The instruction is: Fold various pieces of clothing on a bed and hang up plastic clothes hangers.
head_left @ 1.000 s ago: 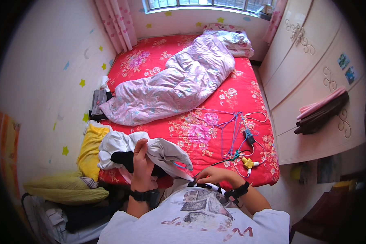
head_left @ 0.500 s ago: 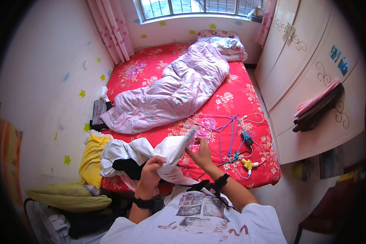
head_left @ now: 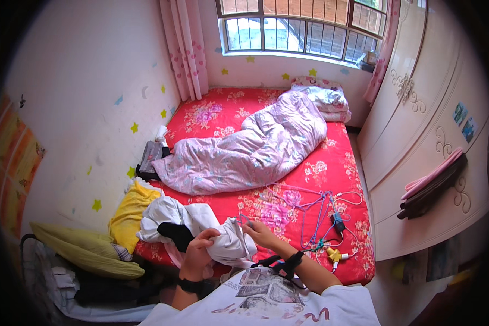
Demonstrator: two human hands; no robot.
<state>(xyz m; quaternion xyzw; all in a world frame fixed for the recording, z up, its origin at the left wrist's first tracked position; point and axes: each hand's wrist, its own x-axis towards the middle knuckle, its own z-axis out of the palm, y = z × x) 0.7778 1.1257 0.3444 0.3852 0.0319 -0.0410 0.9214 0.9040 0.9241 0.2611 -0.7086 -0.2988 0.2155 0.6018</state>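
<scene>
My left hand (head_left: 200, 245) is closed on a bunched white garment (head_left: 231, 244), held up over the near edge of the bed. Across from it, my right hand (head_left: 261, 234) pinches at the garment's upper edge. A thin bluish piece (head_left: 243, 218), which looks like part of a clothes hanger, sticks out by those fingertips; the rest of it is hidden. More white cloth (head_left: 165, 212) lies to the left of my hands, with a black cloth item (head_left: 175, 234) on it. A yellow cloth (head_left: 129, 209) is beside that pile.
A pink quilt (head_left: 244, 149) lies across the red floral bedspread (head_left: 277, 214). On the bed's right are thin hangers (head_left: 316, 209), a black adapter (head_left: 338, 224) with cables and a yellow plug block (head_left: 337, 254). A green cushion (head_left: 87, 252) is at near left, a wardrobe (head_left: 418, 136) at right.
The view has tilted up, showing more window. My right hand has lowered with the garment's raised end, which is now more bunched between both hands. My left hand keeps its hold.
</scene>
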